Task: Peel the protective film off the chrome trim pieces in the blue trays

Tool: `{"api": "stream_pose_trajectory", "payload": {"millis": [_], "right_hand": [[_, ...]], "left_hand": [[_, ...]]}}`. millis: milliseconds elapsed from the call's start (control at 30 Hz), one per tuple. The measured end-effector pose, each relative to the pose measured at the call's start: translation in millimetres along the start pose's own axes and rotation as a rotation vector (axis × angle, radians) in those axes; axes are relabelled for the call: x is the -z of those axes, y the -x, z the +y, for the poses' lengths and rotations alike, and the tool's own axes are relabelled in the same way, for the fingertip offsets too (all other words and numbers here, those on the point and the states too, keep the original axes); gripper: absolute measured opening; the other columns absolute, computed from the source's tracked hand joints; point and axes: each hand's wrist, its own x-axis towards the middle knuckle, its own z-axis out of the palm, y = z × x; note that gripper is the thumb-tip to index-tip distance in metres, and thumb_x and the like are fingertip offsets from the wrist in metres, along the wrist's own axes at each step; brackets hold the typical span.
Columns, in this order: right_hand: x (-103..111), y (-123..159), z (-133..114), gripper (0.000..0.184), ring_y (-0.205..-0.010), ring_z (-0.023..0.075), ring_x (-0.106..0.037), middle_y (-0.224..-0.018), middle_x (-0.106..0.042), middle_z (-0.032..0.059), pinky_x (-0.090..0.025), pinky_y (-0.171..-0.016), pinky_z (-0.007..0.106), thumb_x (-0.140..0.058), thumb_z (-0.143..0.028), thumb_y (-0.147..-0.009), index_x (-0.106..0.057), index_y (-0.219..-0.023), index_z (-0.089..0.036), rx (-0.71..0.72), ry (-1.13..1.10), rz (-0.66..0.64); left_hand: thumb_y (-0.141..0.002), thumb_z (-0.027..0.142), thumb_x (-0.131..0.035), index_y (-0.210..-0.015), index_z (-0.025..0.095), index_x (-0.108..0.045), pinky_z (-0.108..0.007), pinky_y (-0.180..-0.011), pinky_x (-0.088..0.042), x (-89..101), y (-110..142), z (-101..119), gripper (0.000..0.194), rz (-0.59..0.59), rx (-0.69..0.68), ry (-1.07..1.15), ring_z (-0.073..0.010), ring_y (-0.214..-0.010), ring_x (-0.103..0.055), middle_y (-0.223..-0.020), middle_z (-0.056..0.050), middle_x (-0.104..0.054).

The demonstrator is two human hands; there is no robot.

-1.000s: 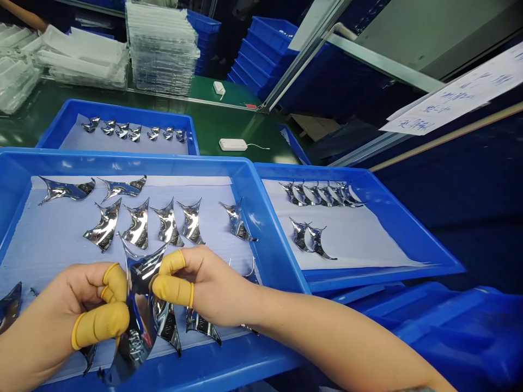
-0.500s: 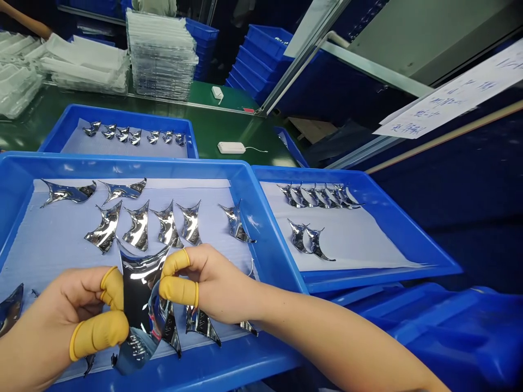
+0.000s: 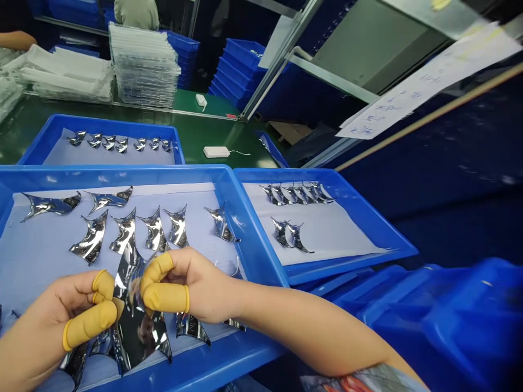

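Between my two hands is a shiny, curved chrome piece [image 3: 141, 337], held above the near blue tray [image 3: 261, 250]. My left hand [image 3: 61, 316] pinches its left edge, and my right hand [image 3: 192, 286] grips the opposite edge. Yellow finger cots cover the thumb and forefinger of each hand. Beyond my hands, several similar chrome pieces [image 3: 90, 237] lie in a row on the white liner [image 3: 44, 253]. Two longer chrome pieces [image 3: 51, 205] rest behind that row. More pieces [image 3: 192, 326] lie below my hands, partly covered.
A right-hand blue tray [image 3: 359, 223] holds smaller chrome pieces [image 3: 292, 193]. Another blue tray [image 3: 177, 147] stands behind, on the green table [image 3: 192, 128]. Clear plastic trays [image 3: 143, 68] are stacked at the back. Handwritten paper [image 3: 425, 81] hangs at upper right. A person's arm [image 3: 16, 40] shows at far left.
The chrome piece has been turned in my hands, so its surface now faces differently. My view has shifted slightly, and the trays appear further left. Both hands keep their grip.
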Motion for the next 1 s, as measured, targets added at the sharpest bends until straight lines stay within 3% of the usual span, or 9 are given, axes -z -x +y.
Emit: {"api": "stream_pose_trajectory", "payload": {"millis": [67, 133, 267, 333, 400, 533, 700, 900, 1000], "right_hand": [[-1, 2, -6, 0.037, -0.064, 0.0097, -0.055, -0.068, -0.061, -0.0025, -0.049, -0.069, 0.028, -0.087, -0.043, -0.064, -0.063, -0.069, -0.016, 0.006, 0.078, 0.038], [3, 5, -20, 0.023, -0.064, 0.0096, -0.055, -0.068, -0.060, -0.0027, -0.049, -0.069, 0.028, -0.080, -0.029, -0.073, -0.061, -0.070, -0.016, 0.002, 0.212, 0.117], [34, 7, -60, 0.013, -0.066, 0.0101, -0.058, -0.070, -0.061, -0.0015, -0.049, -0.066, 0.023, -0.057, -0.009, -0.081, -0.058, -0.071, -0.016, -0.137, 0.800, 0.489], [55, 5, -74, 0.014, -0.067, 0.0131, -0.059, -0.070, -0.062, 0.0016, -0.047, -0.062, 0.024, -0.054, -0.012, -0.082, -0.056, -0.070, -0.016, -0.216, 0.981, 0.628], [74, 0, -79, 0.016, -0.069, 0.0183, -0.062, -0.069, -0.063, 0.0057, -0.045, -0.060, 0.028, -0.055, -0.016, -0.082, -0.056, -0.066, -0.016, -0.305, 1.099, 0.692], [90, -16, -65, 0.018, -0.086, 0.0298, -0.067, -0.081, -0.069, 0.0149, -0.050, -0.071, 0.037, -0.064, -0.024, -0.083, -0.063, -0.069, -0.012, -0.512, 1.336, 0.723], [90, -26, -46, 0.025, -0.101, 0.0236, -0.065, -0.108, -0.068, 0.0102, -0.053, -0.089, 0.043, -0.065, -0.035, -0.093, -0.067, -0.102, -0.012, -0.686, 1.521, 0.690], [95, -15, -52, 0.029, -0.103, 0.0243, -0.067, -0.111, -0.070, 0.0114, -0.055, -0.089, 0.043, -0.063, -0.037, -0.095, -0.068, -0.107, -0.012, -0.681, 1.585, 0.664], [91, -4, -62, 0.024, -0.103, 0.0311, -0.068, -0.105, -0.073, 0.0177, -0.055, -0.084, 0.040, -0.062, -0.029, -0.092, -0.073, -0.099, -0.009, -0.612, 1.568, 0.670]], "left_hand": [[-0.073, 0.045, -0.080, -0.075, 0.025, -0.071, -0.020, -0.059, -0.045, 4.2, -6, -1, 0.022, -0.049, -0.012, -0.057, -0.0114, -0.061, -0.054, -0.067, 0.003, -0.065], [-0.075, 0.047, -0.077, -0.085, 0.028, -0.073, -0.022, -0.066, -0.049, 11.8, -13, 6, 0.022, -0.034, -0.048, -0.166, -0.0136, -0.067, -0.059, -0.073, 0.003, -0.069], [-0.071, 0.056, -0.073, -0.105, 0.027, -0.072, -0.029, -0.083, -0.052, 25.9, -26, 42, 0.045, 0.201, -0.144, -0.497, -0.0229, -0.092, -0.068, -0.095, -0.003, -0.077], [-0.072, 0.057, -0.068, -0.102, 0.021, -0.072, -0.032, -0.079, -0.053, 23.5, -39, 67, 0.046, 0.247, -0.204, -0.790, -0.0261, -0.091, -0.069, -0.102, -0.007, -0.077], [-0.080, 0.055, -0.058, -0.094, 0.020, -0.072, -0.033, -0.065, -0.051, 11.9, -59, 88, 0.040, 0.280, -0.273, -1.112, -0.0239, -0.072, -0.067, -0.094, -0.008, -0.077], [-0.084, 0.033, -0.066, -0.091, 0.017, -0.071, -0.043, -0.083, -0.050, -28.8, -115, 103, 0.019, 0.241, -0.272, -1.386, -0.0275, -0.091, -0.065, -0.096, -0.009, -0.073], [-0.093, 0.034, -0.063, -0.108, 0.015, -0.066, -0.048, -0.094, -0.051, -69.2, -168, 89, 0.025, 0.193, -0.211, -1.541, -0.0246, -0.108, -0.063, -0.117, -0.009, -0.066], [-0.093, 0.034, -0.063, -0.108, 0.015, -0.065, -0.044, -0.086, -0.056, -69.2, -183, 96, 0.025, 0.236, -0.101, -1.493, -0.0220, -0.097, -0.066, -0.110, -0.008, -0.068], [-0.093, 0.036, -0.062, -0.101, 0.015, -0.067, -0.041, -0.082, -0.055, -60.3, -170, 110, 0.023, 0.251, -0.175, -1.386, -0.0198, -0.089, -0.067, -0.100, -0.006, -0.070]]}}
